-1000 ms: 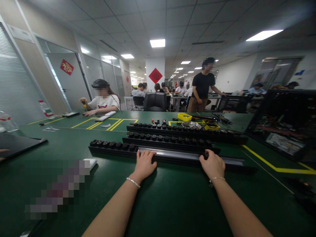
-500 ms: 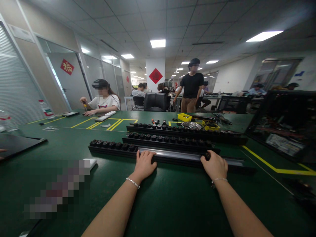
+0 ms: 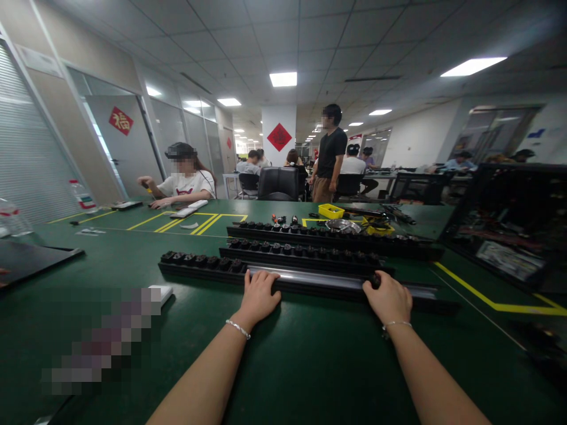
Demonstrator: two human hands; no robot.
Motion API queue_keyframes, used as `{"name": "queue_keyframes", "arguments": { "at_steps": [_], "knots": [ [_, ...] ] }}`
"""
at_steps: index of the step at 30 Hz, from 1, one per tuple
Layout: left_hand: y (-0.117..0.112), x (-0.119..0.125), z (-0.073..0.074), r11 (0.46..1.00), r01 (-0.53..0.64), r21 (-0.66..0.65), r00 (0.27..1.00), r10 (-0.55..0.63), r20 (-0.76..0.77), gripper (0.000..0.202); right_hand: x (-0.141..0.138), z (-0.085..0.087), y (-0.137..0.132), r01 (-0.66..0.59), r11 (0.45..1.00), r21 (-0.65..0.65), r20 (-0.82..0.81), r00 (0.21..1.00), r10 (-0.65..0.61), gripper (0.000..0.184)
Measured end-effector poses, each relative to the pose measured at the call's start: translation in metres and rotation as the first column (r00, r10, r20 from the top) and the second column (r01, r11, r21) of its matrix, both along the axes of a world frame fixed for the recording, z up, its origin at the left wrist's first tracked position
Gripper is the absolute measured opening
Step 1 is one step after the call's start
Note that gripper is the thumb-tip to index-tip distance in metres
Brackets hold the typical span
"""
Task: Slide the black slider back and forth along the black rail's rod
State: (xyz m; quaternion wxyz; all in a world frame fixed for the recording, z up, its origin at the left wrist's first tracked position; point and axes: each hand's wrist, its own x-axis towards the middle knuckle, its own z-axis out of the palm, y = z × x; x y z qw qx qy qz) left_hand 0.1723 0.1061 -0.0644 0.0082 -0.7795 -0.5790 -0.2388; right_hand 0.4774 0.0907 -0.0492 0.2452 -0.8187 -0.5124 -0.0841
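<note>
Three long black rails are lying across the green table [image 3: 283, 366], running from 9 to 3 o'clock in front of the person. The nearest rail [image 3: 310, 282] is sitting under both hands; the second rail [image 3: 305, 252] is lying just beyond it toward 12 o'clock, and the third rail [image 3: 332, 237] is lying farther back.

The left hand [image 3: 260, 295] is resting flat, with its fingers spread loosely over the near edge of the nearest rail and gripping nothing. The right hand [image 3: 388, 298], toward 1 o'clock, is curling at a small black cap [image 3: 375, 280] seated on the rail's shiny channel. Whether the fingertips are pinching it cannot be told, since the knuckles are covering them. A row of caps [image 3: 199, 260] is filling the rail's end toward 10 o'clock, leaving the silver stretch between the hands bare.

A yellow bin [image 3: 331, 210] and a metal bowl [image 3: 342, 224] are standing behind the rails at 12 o'clock, and a seated person [image 3: 186, 180] is working at 10 o'clock.

The risk seems to be the rail sliding. The left hand is only pressing lightly, so a sideways push on the cap could be shifting the whole rail into the second one. A cap pushed at a tilt could also be jamming in the channel or popping out and rolling away.
</note>
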Motion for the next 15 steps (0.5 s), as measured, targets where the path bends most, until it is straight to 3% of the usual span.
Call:
{"name": "queue_keyframes", "arguments": {
  "at_steps": [15],
  "knots": [
    [0.0,0.0002,-0.001,1.0,-0.003,0.009,1.0,0.004,-0.024,0.037,0.0085,-0.0054,0.0024,0.008,1.0,0.027,-0.007,1.0,-0.008,0.046]
  ]
}}
